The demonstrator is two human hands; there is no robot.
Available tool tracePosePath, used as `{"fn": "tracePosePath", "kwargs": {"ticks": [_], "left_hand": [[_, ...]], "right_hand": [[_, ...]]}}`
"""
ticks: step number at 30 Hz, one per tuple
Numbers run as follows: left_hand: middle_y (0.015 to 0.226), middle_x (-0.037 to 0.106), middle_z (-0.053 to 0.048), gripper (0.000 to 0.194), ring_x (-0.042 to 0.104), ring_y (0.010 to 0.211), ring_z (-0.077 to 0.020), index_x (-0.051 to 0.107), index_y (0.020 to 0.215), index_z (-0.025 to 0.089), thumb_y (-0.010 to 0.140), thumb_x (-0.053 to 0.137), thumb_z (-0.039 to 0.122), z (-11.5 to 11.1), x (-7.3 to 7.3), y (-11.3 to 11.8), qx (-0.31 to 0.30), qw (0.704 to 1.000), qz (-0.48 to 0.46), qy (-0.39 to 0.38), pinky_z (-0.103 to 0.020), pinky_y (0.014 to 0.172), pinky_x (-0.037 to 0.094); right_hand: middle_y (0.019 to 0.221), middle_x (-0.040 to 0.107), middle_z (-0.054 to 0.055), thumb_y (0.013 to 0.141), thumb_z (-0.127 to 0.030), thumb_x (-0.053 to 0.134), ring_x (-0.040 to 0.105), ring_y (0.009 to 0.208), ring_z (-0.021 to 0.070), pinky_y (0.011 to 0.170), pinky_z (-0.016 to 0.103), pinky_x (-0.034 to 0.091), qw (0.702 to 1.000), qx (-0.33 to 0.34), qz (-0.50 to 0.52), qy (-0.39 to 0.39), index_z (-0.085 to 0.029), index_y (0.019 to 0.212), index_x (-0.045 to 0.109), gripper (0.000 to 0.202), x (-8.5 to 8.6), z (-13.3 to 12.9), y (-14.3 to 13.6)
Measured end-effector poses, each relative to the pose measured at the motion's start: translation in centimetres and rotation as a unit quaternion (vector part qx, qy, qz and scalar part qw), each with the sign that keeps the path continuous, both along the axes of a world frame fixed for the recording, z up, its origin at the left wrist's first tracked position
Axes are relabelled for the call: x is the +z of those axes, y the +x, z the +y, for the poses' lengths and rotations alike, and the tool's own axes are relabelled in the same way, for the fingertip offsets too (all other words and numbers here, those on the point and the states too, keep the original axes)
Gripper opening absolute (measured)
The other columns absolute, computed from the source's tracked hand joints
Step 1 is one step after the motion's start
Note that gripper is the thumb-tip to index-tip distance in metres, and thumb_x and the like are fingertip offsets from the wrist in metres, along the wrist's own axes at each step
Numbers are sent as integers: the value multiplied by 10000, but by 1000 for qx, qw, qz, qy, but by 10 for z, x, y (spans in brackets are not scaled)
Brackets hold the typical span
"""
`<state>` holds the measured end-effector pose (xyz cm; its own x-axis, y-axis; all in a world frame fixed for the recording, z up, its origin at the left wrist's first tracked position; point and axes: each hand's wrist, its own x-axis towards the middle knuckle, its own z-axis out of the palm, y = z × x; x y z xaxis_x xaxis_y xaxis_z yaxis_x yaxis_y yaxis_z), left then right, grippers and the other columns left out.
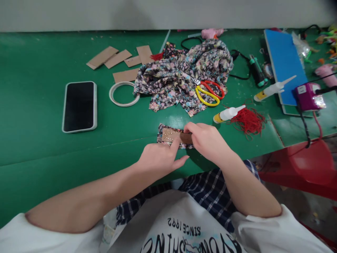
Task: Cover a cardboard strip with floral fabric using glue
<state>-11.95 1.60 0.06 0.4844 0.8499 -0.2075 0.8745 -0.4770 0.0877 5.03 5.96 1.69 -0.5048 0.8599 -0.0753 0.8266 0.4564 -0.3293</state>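
Two hands on green table [39,116]: left hand [160,158], forefinger pressing card strip [171,135] onto floral scrap [161,130]; right hand [207,140] pinching strip's other end. Scissors [209,92] & fabric pile [179,77] behind.

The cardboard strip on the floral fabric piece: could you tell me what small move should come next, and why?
Probably fold the fabric piece edge over the strip: glue glistens on the cardboard, fabric still shows around it, and both the left hand and right hand already pin it.

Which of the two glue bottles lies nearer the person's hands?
The glue bottle beside the red thread, just past the right hand; the other bottle rests farther off by the blue board.
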Motion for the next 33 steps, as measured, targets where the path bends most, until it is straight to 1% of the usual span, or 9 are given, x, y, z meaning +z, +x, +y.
{"fn": "tracePosePath", "kwargs": {"ticks": [6,9,12,14,17,20,22,27,33], "left_hand": [[724,665,-84,636,639,620,-196,398,1272,143,856,288,612,1,2,1,1,1000,6,-9,-221,453,318],[727,666,-83,627,641,618,-206,410,1263,151,854,295,612,2,2,1,5,1000,-1,-9,-227,456,328],[715,668,-76,600,644,617,-213,441,1227,156,856,300,605,2,3,1,8,1000,-9,-8,-230,462,337],[694,668,-70,592,645,613,-212,448,1217,157,857,299,603,2,2,0,7,1000,-14,2,-226,460,331],[654,659,-64,592,640,591,-203,470,1188,162,860,268,611,3,1,-1,9,1000,-14,25,-215,454,315],[607,641,-59,601,630,558,-199,506,1137,164,861,230,622,4,0,-1,7,999,-15,38,-212,444,301],[584,631,-55,595,626,542,-202,517,1126,166,863,230,616,4,0,-2,7,999,-19,45,-216,435,295],[577,629,-57,569,627,539,-209,524,1119,163,866,254,595,5,-1,-2,12,998,-19,50,-217,433,298],[556,621,-53,539,629,540,-214,548,1067,157,862,283,579,4,-3,-1,8,998,-19,55,-215,434,307]], "right_hand": [[664,544,39,779,-43,342,433,620,143,561,256,265,996,41,-46,62,-151,881,551,256,-3,-4,-2],[678,552,46,788,-50,355,444,649,155,574,263,278,993,62,-53,85,-149,859,548,228,-5,-8,-3],[706,568,53,789,-53,353,467,681,165,590,266,298,992,75,-49,89,-148,863,548,230,-6,-10,-4],[691,570,45,784,-50,342,477,655,159,579,264,305,995,61,-36,76,-152,859,549,243,-5,-8,-2],[704,594,32,772,-43,326,516,644,142,597,250,342,998,3,34,54,-165,856,546,265,-1,-3,7],[783,627,34,762,-43,321,564,724,139,676,246,386,987,-65,127,74,-176,846,542,271,3,2,18],[800,634,33,756,-44,320,575,744,140,694,247,395,982,-83,149,75,-178,842,546,276,4,4,23],[754,630,25,735,-49,334,564,704,138,659,239,374,994,-50,97,13,-178,806,569,277,-2,8,21],[659,590,23,734,-56,339,505,613,126,597,239,313,999,-34,25,26,-174,778,578,270,-4,5,16]]}}
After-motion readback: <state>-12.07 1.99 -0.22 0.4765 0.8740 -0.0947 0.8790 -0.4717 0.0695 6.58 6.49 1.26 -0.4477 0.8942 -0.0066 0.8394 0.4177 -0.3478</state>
